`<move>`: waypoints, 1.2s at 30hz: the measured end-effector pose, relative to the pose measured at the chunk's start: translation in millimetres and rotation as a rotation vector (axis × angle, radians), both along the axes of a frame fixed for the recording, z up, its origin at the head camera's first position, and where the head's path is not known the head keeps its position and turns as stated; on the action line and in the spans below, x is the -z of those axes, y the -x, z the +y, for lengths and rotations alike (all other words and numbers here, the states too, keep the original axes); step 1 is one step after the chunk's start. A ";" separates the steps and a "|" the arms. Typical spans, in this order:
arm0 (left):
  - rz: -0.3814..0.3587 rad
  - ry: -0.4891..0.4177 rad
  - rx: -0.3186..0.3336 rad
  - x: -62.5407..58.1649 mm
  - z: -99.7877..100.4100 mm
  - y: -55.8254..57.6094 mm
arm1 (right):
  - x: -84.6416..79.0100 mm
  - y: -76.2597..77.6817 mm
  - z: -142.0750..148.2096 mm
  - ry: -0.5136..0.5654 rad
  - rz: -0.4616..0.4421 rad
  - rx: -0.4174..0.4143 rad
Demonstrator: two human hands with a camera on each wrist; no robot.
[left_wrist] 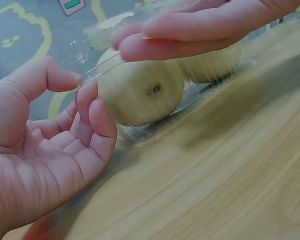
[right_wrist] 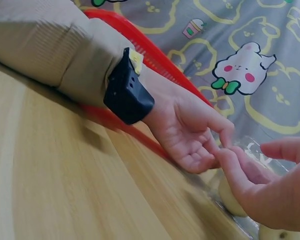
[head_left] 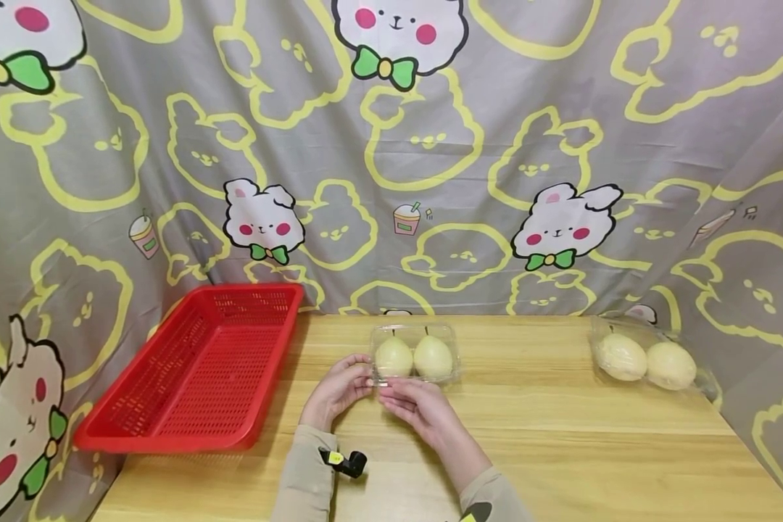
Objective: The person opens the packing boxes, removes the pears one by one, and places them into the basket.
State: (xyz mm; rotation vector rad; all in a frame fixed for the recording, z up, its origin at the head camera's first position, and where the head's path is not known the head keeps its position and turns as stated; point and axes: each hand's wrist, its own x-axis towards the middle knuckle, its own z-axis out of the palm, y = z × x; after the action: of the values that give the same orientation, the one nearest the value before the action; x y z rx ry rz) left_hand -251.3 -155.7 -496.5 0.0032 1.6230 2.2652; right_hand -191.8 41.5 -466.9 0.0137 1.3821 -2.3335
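Observation:
A clear plastic clamshell box (head_left: 455, 366) with two pale yellow pears (head_left: 394, 357) inside stands on the wooden table in front of me. My left hand (head_left: 337, 391) pinches the box's near left corner between thumb and forefinger, its other fingers curled below, as the left wrist view shows. Straight fingers of my right hand (head_left: 424, 409) lie along the near edge of the box, beside the left fingertips. In the right wrist view the right thumb (right_wrist: 282, 149) stands apart from those fingers. Part of the box (right_wrist: 252, 150) is hidden behind the right hand there.
On the left a red perforated plastic basket (head_left: 261, 406) rests near the curtain. Another clear box (head_left: 652, 335) holding two pears sits at the table's far right. A patterned grey curtain (head_left: 339, 159) rises behind the table (head_left: 561, 457) and along both sides.

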 end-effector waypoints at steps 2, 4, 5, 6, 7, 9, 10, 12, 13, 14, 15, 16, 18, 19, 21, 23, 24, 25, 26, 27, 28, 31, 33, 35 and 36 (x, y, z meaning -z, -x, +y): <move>-0.005 0.008 -0.001 -0.6 -1.0 -0.2 | -0.9 -0.2 4.3 -0.008 0.004 -0.030; -0.008 0.017 0.003 -1.5 -1.8 -0.5 | -2.9 0.1 9.3 -0.017 -0.001 -0.069; -0.008 0.022 0.005 -2.2 -2.2 -0.7 | -4.6 0.4 12.1 -0.024 0.002 -0.094; -0.008 0.026 0.010 -2.9 -2.7 -0.9 | -6.2 1.0 14.9 -0.031 0.006 -0.118; -0.006 0.037 0.014 -3.4 -3.2 -0.9 | -8.0 1.7 17.7 -0.038 0.011 -0.140; -0.001 0.057 0.022 -4.8 -4.6 -1.3 | -11.9 3.8 23.6 -0.045 0.022 -0.177; 0.003 0.069 0.026 -5.3 -5.5 -1.5 | -13.9 5.0 26.6 -0.048 0.030 -0.190; 0.003 0.094 0.030 -6.3 -7.1 -1.6 | -17.9 7.9 33.1 -0.048 0.049 -0.199; 0.003 0.106 0.028 -6.9 -8.1 -1.8 | -20.0 9.3 36.5 -0.047 0.056 -0.199; 0.002 0.118 0.025 -7.8 -9.2 -1.9 | -22.0 10.8 40.0 -0.042 0.064 -0.194; 0.000 0.129 0.019 -8.6 -10.3 -2.0 | -24.1 12.2 43.7 -0.040 0.073 -0.191; 0.003 0.141 0.014 -9.7 -11.5 -2.2 | -26.2 13.6 47.4 -0.036 0.082 -0.187; 0.010 0.164 -0.006 -12.7 -13.7 -2.8 | -30.4 16.0 55.0 -0.029 0.099 -0.179; 0.016 0.176 -0.016 -14.6 -14.8 -3.4 | -32.2 17.3 58.6 -0.026 0.108 -0.175; 0.028 0.197 -0.034 -18.7 -16.7 -4.4 | -36.0 19.0 65.8 -0.026 0.124 -0.164; 0.037 0.209 -0.055 -23.1 -17.6 -5.4 | -38.6 20.4 72.6 -0.029 0.143 -0.149; 0.041 0.211 -0.064 -25.6 -18.0 -5.9 | -39.8 21.0 75.9 -0.030 0.148 -0.136; 0.044 0.213 -0.074 -27.9 -18.2 -6.2 | -40.9 21.5 78.9 -0.032 0.155 -0.122; 0.047 0.210 -0.086 -30.4 -18.2 -6.4 | -42.0 22.0 82.0 -0.035 0.162 -0.111; 0.051 0.206 -0.095 -32.9 -18.1 -6.8 | -42.9 22.4 84.9 -0.036 0.165 -0.097; 0.055 0.200 -0.106 -35.8 -17.7 -7.1 | -43.3 23.0 87.7 -0.035 0.167 -0.082; 0.069 0.192 -0.130 -44.5 -16.0 -8.2 | -44.4 24.5 95.7 -0.028 0.174 -0.034; 0.082 0.189 -0.139 -50.7 -14.0 -9.1 | -44.1 26.0 101.1 -0.014 0.178 -0.006; 0.098 0.193 -0.143 -56.3 -12.1 -9.8 | -43.4 27.4 106.6 -0.007 0.187 0.021; 0.105 0.193 -0.143 -58.9 -11.1 -10.3 | -42.6 28.2 109.5 -0.003 0.192 0.035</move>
State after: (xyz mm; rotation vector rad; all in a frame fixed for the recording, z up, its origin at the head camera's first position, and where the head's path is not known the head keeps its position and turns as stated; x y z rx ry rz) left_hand -241.0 -166.8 -437.6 -0.0437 1.9492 2.2341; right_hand -220.0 151.1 -424.2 -0.1909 1.4854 -2.4143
